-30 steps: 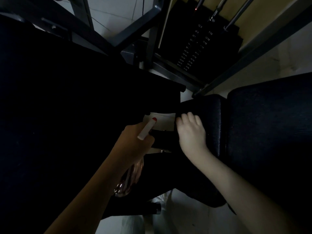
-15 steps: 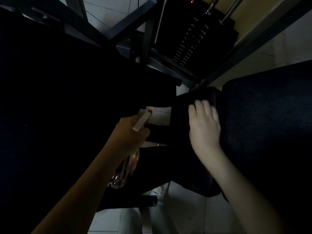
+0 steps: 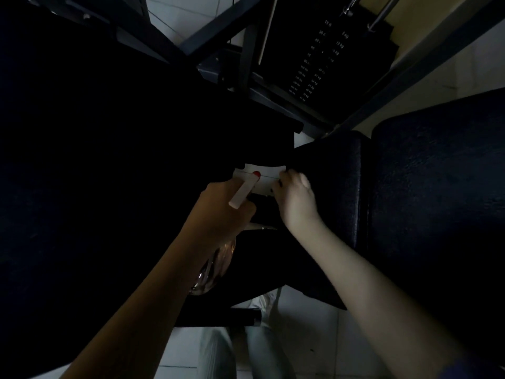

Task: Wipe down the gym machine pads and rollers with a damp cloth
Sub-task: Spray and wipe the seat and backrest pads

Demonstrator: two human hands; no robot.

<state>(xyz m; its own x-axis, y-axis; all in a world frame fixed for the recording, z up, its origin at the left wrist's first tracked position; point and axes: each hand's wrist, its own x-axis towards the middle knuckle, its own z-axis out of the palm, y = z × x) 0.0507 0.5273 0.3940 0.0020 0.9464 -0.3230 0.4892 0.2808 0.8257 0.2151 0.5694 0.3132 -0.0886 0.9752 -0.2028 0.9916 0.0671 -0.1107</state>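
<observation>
My left hand (image 3: 224, 212) grips a clear spray bottle (image 3: 213, 266). Its white nozzle with a red tip (image 3: 247, 188) points forward over a white label (image 3: 266, 179). My right hand (image 3: 295, 201) sits at the left edge of the narrow black pad (image 3: 341, 181). Its fingers curl down over what looks like a dark cloth (image 3: 303, 157), which is hard to tell from the pad in the dim light. A wider black pad (image 3: 437, 187) lies to the right.
A large black padded surface (image 3: 95, 173) fills the left side. Behind stand the grey steel frame (image 3: 246, 56) and the weight stack (image 3: 322, 56). A black roller end (image 3: 246, 317) and pale floor tiles (image 3: 314, 337) show below.
My right hand slid from the top of the narrow pad back to its left edge, and its fingers curled down. My left hand kept the bottle almost still.
</observation>
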